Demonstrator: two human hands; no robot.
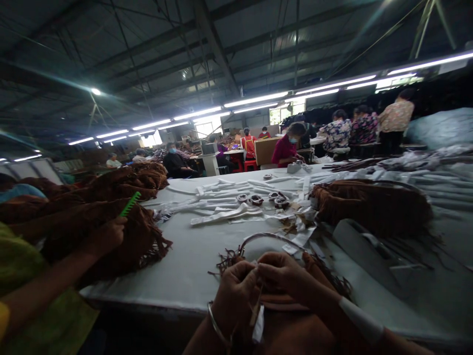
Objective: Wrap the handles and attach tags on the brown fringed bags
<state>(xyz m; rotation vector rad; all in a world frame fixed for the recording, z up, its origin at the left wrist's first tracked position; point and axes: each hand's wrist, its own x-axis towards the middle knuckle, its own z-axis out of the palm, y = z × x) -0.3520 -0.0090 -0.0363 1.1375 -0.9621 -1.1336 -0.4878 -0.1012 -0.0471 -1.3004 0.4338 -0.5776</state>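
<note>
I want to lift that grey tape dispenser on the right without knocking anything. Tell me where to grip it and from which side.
Grip the tape dispenser across its rounded hump, coming from above. It lies flat on the table, hump uppermost. The brown fringe pile crowds its far side, so a straight lift should disturb least.

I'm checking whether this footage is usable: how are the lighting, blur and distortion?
Head view: ceiling tube lights glare and streak; both hands, left hand and right hand, sit dim and soft over the brown fringed piece; wide-angle bending tilts the table and roof; distant workers blurred.
</note>
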